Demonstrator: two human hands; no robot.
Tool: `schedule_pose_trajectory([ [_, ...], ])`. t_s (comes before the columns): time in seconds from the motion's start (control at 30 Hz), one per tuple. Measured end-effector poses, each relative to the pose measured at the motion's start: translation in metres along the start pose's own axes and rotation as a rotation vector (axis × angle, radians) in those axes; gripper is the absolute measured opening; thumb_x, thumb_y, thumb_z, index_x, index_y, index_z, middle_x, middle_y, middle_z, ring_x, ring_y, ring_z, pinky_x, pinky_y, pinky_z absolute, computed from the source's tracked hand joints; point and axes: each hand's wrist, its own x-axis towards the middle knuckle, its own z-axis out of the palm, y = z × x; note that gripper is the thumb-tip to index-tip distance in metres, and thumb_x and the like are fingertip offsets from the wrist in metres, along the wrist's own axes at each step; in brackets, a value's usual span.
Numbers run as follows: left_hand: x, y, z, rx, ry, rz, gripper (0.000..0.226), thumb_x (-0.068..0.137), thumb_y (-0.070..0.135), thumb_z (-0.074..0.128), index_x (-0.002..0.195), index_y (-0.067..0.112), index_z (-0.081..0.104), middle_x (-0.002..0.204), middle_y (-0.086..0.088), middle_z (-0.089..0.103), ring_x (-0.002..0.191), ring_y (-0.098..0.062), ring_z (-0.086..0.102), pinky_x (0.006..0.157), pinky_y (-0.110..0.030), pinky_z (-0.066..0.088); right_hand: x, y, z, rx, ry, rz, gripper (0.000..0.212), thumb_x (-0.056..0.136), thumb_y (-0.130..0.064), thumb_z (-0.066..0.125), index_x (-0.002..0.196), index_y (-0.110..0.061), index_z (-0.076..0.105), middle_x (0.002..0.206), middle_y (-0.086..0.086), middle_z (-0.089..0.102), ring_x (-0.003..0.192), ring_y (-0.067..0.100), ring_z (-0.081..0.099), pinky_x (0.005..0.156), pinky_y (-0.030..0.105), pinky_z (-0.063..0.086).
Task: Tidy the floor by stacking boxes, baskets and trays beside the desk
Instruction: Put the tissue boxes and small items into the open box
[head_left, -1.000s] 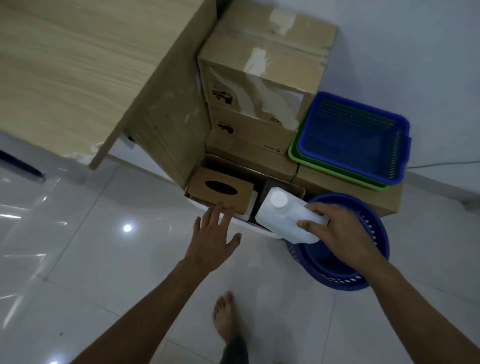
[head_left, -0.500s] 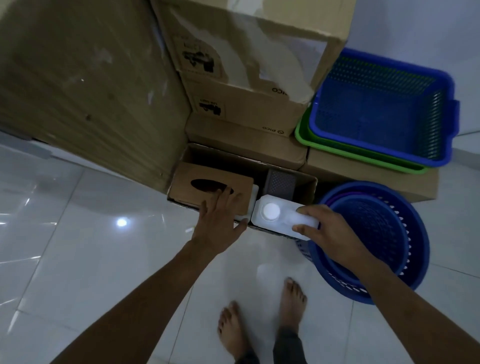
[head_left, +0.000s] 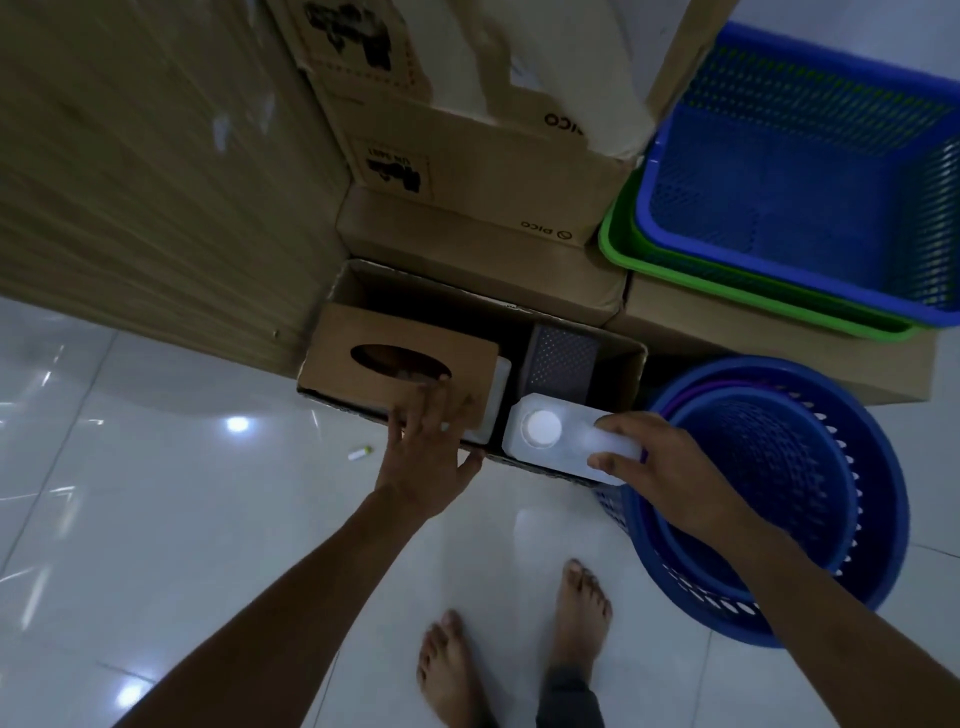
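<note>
The person stands barefoot on the glossy white tiled floor (head_left: 156, 519), bent over an open brown cardboard box (head_left: 631, 371) at the foot of the pale wooden desk side (head_left: 156, 182). The right hand (head_left: 670, 473) has thumb and fingers curled round the handle end of a white plastic jug with a round white cap (head_left: 543, 428), which sits upright in the box's near right corner. The left hand (head_left: 434, 457) lies with fingers spread and fairly straight on the near edge of a flat brown cardboard tissue box with an oval slot (head_left: 400, 358), gripping nothing. At three o'clock from the jug stands a round blue plastic basket (head_left: 769, 499). At one o'clock, a rectangular blue mesh tray (head_left: 800, 171) nests in a green tray (head_left: 618, 244) on stacked brown cartons (head_left: 467, 228).
</note>
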Motion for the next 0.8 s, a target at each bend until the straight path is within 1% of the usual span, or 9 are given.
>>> schedule_pose_trajectory([
  [0.13, 0.002, 0.000, 0.008, 0.034, 0.021, -0.006, 0.071, 0.083, 0.055, 0.044, 0.146, 0.026, 0.030, 0.152, -0.019, 0.032, 0.136, -0.042, 0.036, 0.099, -0.064, 0.039, 0.008, 0.013, 0.009, -0.015, -0.005, -0.002, 0.038, 0.088, -0.020, 0.068, 0.123, -0.012, 0.059, 0.115, 0.000, 0.051, 0.102, 0.010, 0.049, 0.078, 0.000, 0.034],
  [0.2, 0.002, 0.000, 0.011, 0.036, 0.020, -0.004, 0.070, 0.084, 0.058, 0.037, 0.146, 0.026, 0.029, 0.152, -0.019, 0.032, 0.135, -0.043, 0.036, 0.099, -0.064, 0.039, 0.012, 0.016, 0.016, -0.032, -0.018, -0.029, 0.038, 0.088, -0.019, 0.067, 0.124, -0.009, 0.059, 0.114, 0.000, 0.051, 0.102, 0.010, 0.048, 0.083, 0.001, 0.034],
  [0.3, 0.002, -0.003, 0.017, 0.045, 0.032, 0.003, 0.072, 0.085, 0.060, 0.034, 0.148, 0.026, 0.026, 0.155, -0.018, 0.027, 0.138, -0.042, 0.032, 0.102, -0.064, 0.036, 0.022, 0.017, 0.029, -0.095, 0.004, -0.052, 0.039, 0.090, -0.021, 0.065, 0.126, -0.007, 0.058, 0.120, 0.008, 0.057, 0.110, 0.017, 0.050, 0.095, 0.019, 0.036],
  [0.37, 0.002, -0.003, 0.018, 0.053, 0.045, 0.012, 0.073, 0.085, 0.059, 0.035, 0.149, 0.024, 0.028, 0.155, -0.018, 0.025, 0.139, -0.041, 0.030, 0.103, -0.064, 0.035, 0.030, 0.016, 0.037, -0.169, -0.011, -0.056, 0.040, 0.091, -0.021, 0.063, 0.128, -0.006, 0.057, 0.126, 0.011, 0.059, 0.118, 0.023, 0.050, 0.102, 0.027, 0.034],
  [0.43, 0.002, -0.004, 0.019, 0.054, 0.056, 0.015, 0.073, 0.085, 0.058, 0.035, 0.149, 0.023, 0.030, 0.155, -0.019, 0.026, 0.139, -0.042, 0.030, 0.104, -0.064, 0.034, 0.039, 0.017, 0.043, -0.225, -0.078, -0.030, 0.042, 0.093, -0.020, 0.061, 0.131, -0.006, 0.054, 0.131, 0.010, 0.057, 0.121, 0.024, 0.050, 0.102, 0.025, 0.033],
  [0.5, 0.003, -0.005, 0.020, 0.048, 0.074, 0.021, 0.072, 0.086, 0.058, 0.035, 0.148, 0.023, 0.029, 0.155, -0.019, 0.027, 0.139, -0.041, 0.030, 0.104, -0.064, 0.033, 0.049, 0.021, 0.048, -0.264, -0.144, -0.007, 0.044, 0.093, -0.017, 0.061, 0.134, -0.006, 0.052, 0.134, 0.011, 0.056, 0.122, 0.023, 0.050, 0.096, 0.020, 0.034],
  [0.57, 0.003, -0.006, 0.021, 0.043, 0.098, 0.029, 0.071, 0.087, 0.057, 0.036, 0.148, 0.022, 0.031, 0.154, -0.019, 0.028, 0.139, -0.041, 0.030, 0.105, -0.063, 0.033, 0.059, 0.026, 0.053, -0.275, -0.161, 0.009, 0.046, 0.091, -0.012, 0.062, 0.135, -0.005, 0.051, 0.135, 0.013, 0.055, 0.122, 0.025, 0.049, 0.092, 0.016, 0.031],
  [0.7, 0.003, -0.009, 0.027, 0.025, 0.121, 0.020, 0.069, 0.088, 0.056, 0.036, 0.148, 0.022, 0.031, 0.156, -0.017, 0.025, 0.142, -0.038, 0.026, 0.108, -0.062, 0.029, 0.074, 0.033, 0.064, -0.303, -0.179, 0.047, 0.046, 0.091, -0.008, 0.061, 0.135, -0.007, 0.051, 0.135, 0.013, 0.047, 0.124, 0.026, 0.043, 0.100, 0.021, 0.031],
  [0.8, 0.002, -0.010, 0.031, 0.023, 0.136, 0.013, 0.068, 0.089, 0.055, 0.036, 0.149, 0.024, 0.028, 0.157, -0.015, 0.023, 0.144, -0.036, 0.022, 0.110, -0.061, 0.026, 0.081, 0.035, 0.069, -0.316, -0.171, 0.066, 0.045, 0.090, -0.009, 0.063, 0.134, -0.006, 0.052, 0.133, 0.013, 0.044, 0.124, 0.028, 0.043, 0.106, 0.026, 0.032],
])
